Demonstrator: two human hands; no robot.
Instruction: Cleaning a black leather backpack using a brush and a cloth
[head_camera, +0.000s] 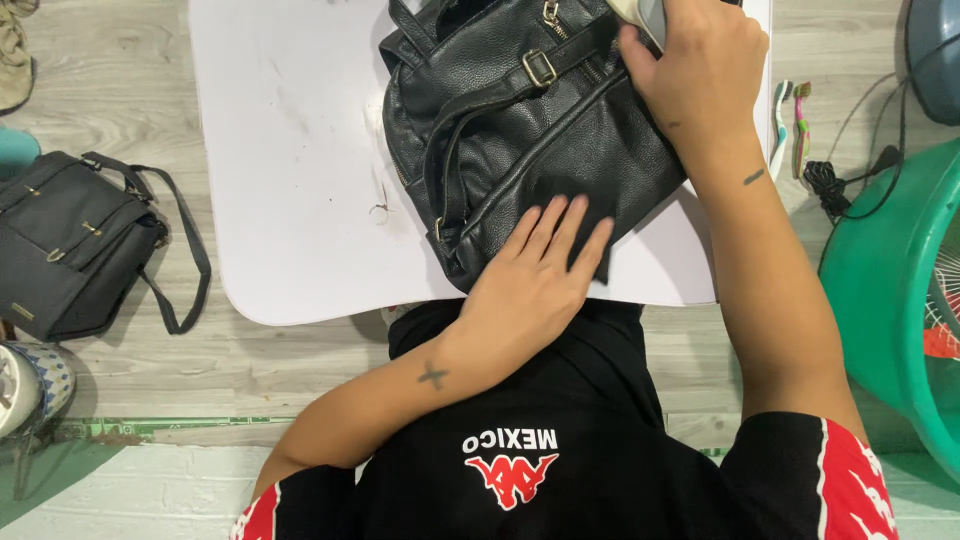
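Observation:
A black leather bag (520, 130) with metal buckles and zips lies on a white table (300, 180). My left hand (535, 275) rests flat on the bag's near corner, fingers together and stretched out. My right hand (700, 70) is at the bag's far right side, closed around a pale object (640, 12) that shows only partly at the frame's top edge. I cannot tell what that object is.
A second dark bag (80, 240) with a strap lies on the wooden floor at left. At right stand a green tub (890, 280), a black cable (850, 185) and two toothbrushes (790, 125) by the table's edge.

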